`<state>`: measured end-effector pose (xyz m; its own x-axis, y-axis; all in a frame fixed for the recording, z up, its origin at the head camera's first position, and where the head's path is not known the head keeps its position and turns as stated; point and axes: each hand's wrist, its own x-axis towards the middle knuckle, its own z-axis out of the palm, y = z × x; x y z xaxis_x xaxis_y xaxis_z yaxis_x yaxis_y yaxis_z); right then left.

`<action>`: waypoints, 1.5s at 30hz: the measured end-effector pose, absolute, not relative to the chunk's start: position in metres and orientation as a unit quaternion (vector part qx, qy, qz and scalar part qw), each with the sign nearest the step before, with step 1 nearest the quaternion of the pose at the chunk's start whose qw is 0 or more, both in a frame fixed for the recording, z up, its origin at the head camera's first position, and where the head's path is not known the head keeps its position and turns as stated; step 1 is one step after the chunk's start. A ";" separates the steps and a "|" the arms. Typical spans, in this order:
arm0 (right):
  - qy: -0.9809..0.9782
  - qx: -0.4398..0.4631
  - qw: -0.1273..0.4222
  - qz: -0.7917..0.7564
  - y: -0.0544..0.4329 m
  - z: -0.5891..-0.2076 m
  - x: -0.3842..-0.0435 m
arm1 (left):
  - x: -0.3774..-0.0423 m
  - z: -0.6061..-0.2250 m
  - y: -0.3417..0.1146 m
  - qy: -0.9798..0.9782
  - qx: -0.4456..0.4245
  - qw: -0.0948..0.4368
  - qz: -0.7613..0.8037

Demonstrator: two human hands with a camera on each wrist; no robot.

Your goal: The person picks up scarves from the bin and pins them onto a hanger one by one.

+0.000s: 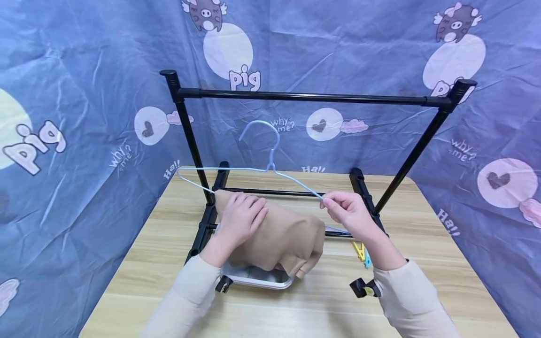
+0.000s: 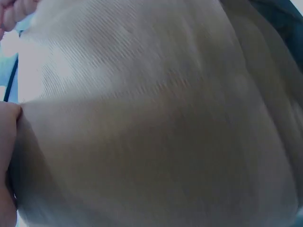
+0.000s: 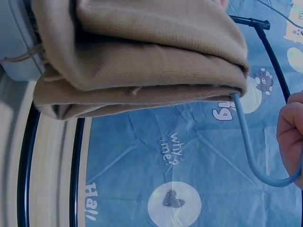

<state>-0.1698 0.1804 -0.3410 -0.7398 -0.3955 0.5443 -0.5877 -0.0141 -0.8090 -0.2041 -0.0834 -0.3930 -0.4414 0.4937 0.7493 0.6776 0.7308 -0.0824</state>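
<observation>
A tan knit garment (image 1: 279, 234) hangs folded over the lower bar of a light blue wire hanger (image 1: 296, 180). My left hand (image 1: 243, 218) holds the garment near its upper left edge, fingers bent over the fabric. My right hand (image 1: 348, 211) pinches the hanger's right shoulder wire between thumb and fingers. The hanger's hook points up, and its left end sticks out past the cloth. In the right wrist view the rounded hanger end curves beside my right hand (image 3: 291, 137) and runs into the folded garment (image 3: 156, 71). Fabric (image 2: 151, 127) fills most of the left wrist view.
A black rack (image 1: 313, 97) stands behind the hanger on the wooden table (image 1: 139, 281). Under the garment sits a grey-white tray (image 1: 270, 284). Yellow (image 1: 359, 251) and blue clothespins (image 1: 367, 258) lie by my right forearm. Blue printed fabric (image 1: 105, 94) surrounds the table.
</observation>
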 end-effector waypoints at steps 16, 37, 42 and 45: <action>-0.713 0.328 0.119 0.608 0.184 -0.326 -0.159 | -0.207 -0.404 -0.094 -0.777 -0.137 0.525 -0.319; -0.697 0.363 0.076 0.614 0.199 -0.339 -0.164 | -0.201 -0.361 -0.108 -0.768 -0.183 0.358 -0.498; -0.689 0.379 0.045 0.617 0.201 -0.338 -0.162 | -0.204 -0.356 -0.113 -0.807 -0.171 0.338 -0.453; -0.689 0.384 0.040 0.614 0.203 -0.337 -0.161 | -0.206 -0.356 -0.115 -0.832 -0.168 0.323 -0.419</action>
<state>-0.1606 0.2027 -0.3368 -0.7023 -0.4799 0.5258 -0.5777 -0.0475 -0.8149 -0.2064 -0.1154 -0.3564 -0.7352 0.0080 0.6778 0.5495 0.5926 0.5889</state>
